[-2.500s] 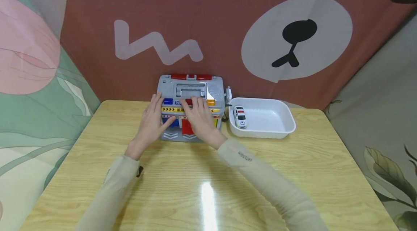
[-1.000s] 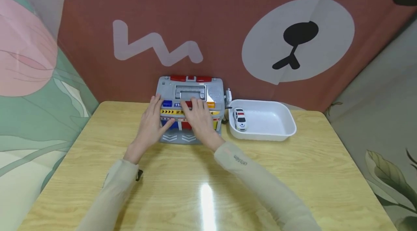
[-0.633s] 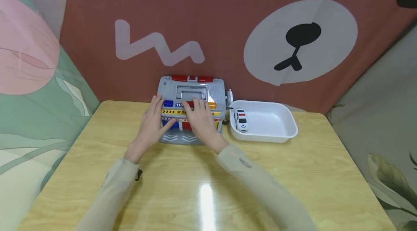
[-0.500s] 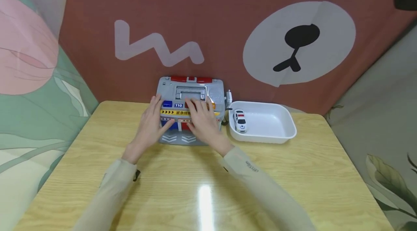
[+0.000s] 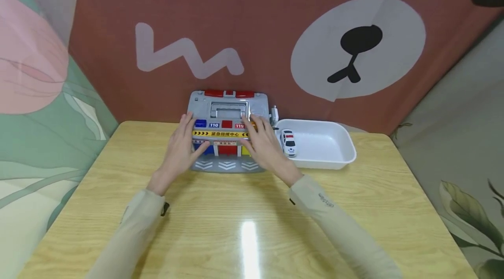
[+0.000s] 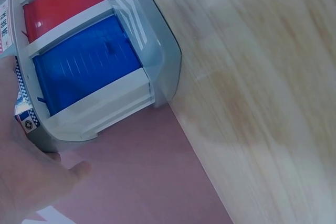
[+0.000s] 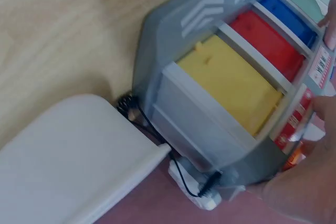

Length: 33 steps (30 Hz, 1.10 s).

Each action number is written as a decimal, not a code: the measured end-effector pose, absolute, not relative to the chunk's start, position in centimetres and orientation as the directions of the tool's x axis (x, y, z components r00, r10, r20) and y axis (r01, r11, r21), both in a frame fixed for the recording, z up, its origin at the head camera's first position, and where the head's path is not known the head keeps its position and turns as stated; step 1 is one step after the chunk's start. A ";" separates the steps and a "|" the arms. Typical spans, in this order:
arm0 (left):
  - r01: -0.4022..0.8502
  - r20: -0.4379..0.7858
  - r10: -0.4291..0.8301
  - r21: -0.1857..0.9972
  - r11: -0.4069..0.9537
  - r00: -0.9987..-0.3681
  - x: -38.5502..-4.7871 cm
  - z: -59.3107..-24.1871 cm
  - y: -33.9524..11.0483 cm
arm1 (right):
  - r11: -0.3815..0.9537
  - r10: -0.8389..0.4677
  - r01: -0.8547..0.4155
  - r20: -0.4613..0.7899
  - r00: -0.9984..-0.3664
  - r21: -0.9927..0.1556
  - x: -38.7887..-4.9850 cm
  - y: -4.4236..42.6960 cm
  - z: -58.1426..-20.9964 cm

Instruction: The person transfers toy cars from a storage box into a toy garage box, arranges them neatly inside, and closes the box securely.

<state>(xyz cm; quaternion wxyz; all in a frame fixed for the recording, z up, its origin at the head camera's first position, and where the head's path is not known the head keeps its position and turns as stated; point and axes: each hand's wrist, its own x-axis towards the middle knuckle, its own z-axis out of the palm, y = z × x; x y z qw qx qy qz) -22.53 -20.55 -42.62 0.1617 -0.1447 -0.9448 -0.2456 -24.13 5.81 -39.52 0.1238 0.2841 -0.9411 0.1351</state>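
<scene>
A grey toy garage (image 5: 257, 106) stands against the back wall, with blue, red and orange buttons along its top. In the right wrist view its yellow door (image 7: 231, 80) and red door (image 7: 268, 43) are down; the left wrist view shows the blue door (image 6: 86, 61) down too. My left hand (image 5: 179, 150) rests on the garage's left end, fingers on top and thumb at the front. At the right end, my right hand (image 5: 268, 148) has its fingertips over the orange button (image 5: 254, 125), partly covering it, with the thumb at the front edge.
A white plastic tray (image 5: 330, 163) sits right of the garage, holding a white toy police car (image 5: 289, 143). A white toy handset on a coiled black cord (image 7: 194, 184) hangs at the garage's right side. The wooden table (image 5: 220, 217) extends in front.
My right hand has shifted rightward from the red button to the orange one. The red door, swung out in the earliest frame, is down now. My left hand has stayed in place.
</scene>
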 end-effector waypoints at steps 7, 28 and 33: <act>0.343 0.341 0.205 0.419 0.841 -0.917 -22.2 -42.4 -20.8 | 0.814 -0.523 -0.565 0.254 -0.814 -0.134 -23.7 5.8 -39.1; 0.445 0.248 0.396 0.187 0.876 -0.884 -23.3 -38.3 -19.2 | 0.826 -0.493 -0.521 0.172 -0.853 -0.214 -23.9 5.8 -38.3; 0.436 0.241 0.388 0.195 0.879 -0.890 -23.1 -38.4 -18.9 | 0.829 -0.495 -0.522 0.172 -0.852 -0.199 -23.9 5.8 -38.4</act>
